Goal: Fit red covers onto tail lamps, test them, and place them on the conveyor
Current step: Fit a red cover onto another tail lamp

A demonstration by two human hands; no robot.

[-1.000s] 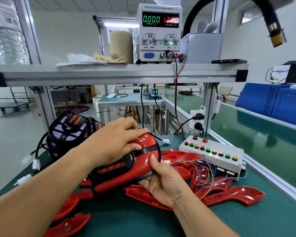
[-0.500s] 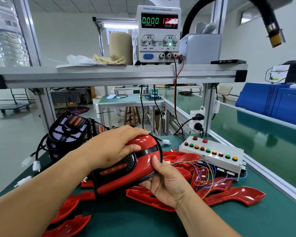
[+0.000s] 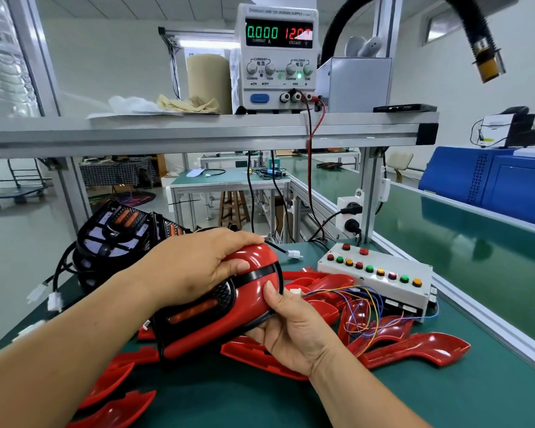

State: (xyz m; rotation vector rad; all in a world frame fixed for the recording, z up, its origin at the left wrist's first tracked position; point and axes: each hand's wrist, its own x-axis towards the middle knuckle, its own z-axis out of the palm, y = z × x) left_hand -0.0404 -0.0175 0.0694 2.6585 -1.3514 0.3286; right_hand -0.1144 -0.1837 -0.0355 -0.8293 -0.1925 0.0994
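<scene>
Fitting step, I'd say. Left hand (image 3: 192,267) curled over the tail lamp (image 3: 198,310) at frame centre; right hand (image 3: 294,332) gripped its right edge, thumb pressing the red cover (image 3: 257,257). Next probably needs its connector (image 3: 294,254) plugged for test. Loose covers (image 3: 414,350) crowded underneath; room lay rightward toward the conveyor (image 3: 476,242).

White walls (image 3: 121,72), pale glossy floor (image 3: 13,257), a green-topped table (image 3: 229,180) behind, a wooden stool (image 3: 233,208) beneath.

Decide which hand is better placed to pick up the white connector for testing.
Probably the right hand: it grips the tail lamp by its right edge, nearer the white connector and button box. The left hand holds the lamp's top.
</scene>
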